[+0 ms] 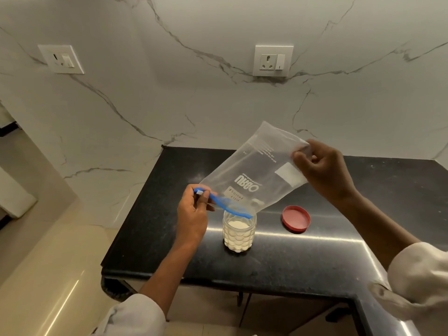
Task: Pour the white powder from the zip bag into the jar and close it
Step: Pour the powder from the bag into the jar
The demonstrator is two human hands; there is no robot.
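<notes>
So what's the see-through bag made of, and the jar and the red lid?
The zip bag looks like thin, soft clear plastic: it crinkles where the right hand pinches it, and has a blue zip strip. The jar seems clear, bumpy plastic, though glass is possible; powder shows through. The red lid looks like smooth, hard plastic.

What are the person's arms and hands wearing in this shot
Both hands, the left hand and the right hand, are bare, with no gloves, rings or watch visible. Each forearm is uncovered; loose off-white sleeves, the left sleeve and the right sleeve, are pushed up and bunched.
</notes>
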